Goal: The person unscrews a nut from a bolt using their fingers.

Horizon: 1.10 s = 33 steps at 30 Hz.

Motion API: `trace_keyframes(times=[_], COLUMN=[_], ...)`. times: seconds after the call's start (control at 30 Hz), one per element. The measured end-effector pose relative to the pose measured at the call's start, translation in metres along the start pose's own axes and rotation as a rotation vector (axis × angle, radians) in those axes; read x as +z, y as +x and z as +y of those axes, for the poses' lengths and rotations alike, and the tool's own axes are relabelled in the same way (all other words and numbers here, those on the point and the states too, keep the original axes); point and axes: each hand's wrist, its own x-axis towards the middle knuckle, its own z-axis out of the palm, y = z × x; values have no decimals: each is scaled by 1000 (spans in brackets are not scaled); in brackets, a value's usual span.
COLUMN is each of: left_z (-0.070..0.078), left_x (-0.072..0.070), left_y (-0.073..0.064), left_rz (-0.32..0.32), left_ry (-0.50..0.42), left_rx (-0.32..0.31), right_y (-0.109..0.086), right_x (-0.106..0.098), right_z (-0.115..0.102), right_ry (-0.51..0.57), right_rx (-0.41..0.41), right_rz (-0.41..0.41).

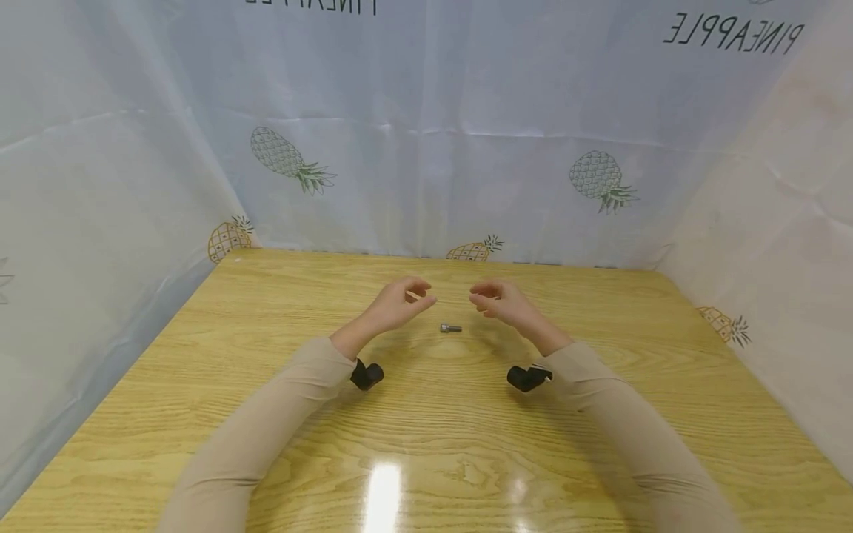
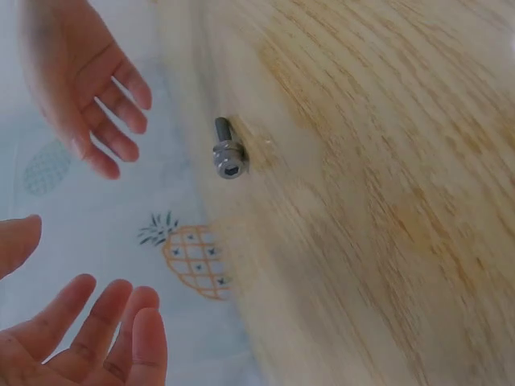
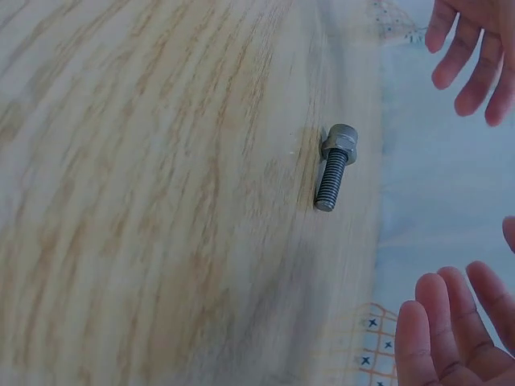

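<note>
A small metal socket-head bolt [image 1: 450, 328] lies on its side on the wooden table, with its head toward the left in the head view. A nut [image 3: 339, 149] sits on its thread right up against the head, and the threaded shank shows beyond it. My left hand [image 1: 398, 303] hovers beyond and left of the bolt, fingers relaxed and slightly bent, holding nothing. Facing it from the right, my right hand [image 1: 504, 302] is likewise raised with loose fingers and nothing in it. Both hands are apart from the bolt and from each other.
The wooden table [image 1: 426, 429] runs back to a pale curtain [image 1: 426, 185] printed with pineapples, which also hangs along both sides. Black wrist devices [image 1: 366, 374] stick out below both sleeves. Bright light reflects near the table's front.
</note>
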Motion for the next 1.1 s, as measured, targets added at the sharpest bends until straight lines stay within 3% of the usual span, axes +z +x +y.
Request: trace_keyframes(times=[0.2,0.4,0.67,0.93,1.1], left_z=[-2,-4,-6,-9,-9], left_x=[4,9,15,24,26], left_y=[5,9,13,18,17], left_rz=[-16,-31,-52,-121,-125], left_ry=[-37,4,-8,-45,-58], left_rx=[-29,-59,-93,-131,-148], right_y=[7,10,12,15,17], right_x=[3,6,9,12,14], right_z=[5,6,7,9,11], right_ry=[70,124,99,79,77], right_rx=[44,104,143,187,181], right_rz=[-68,-122,-200,-228,-237])
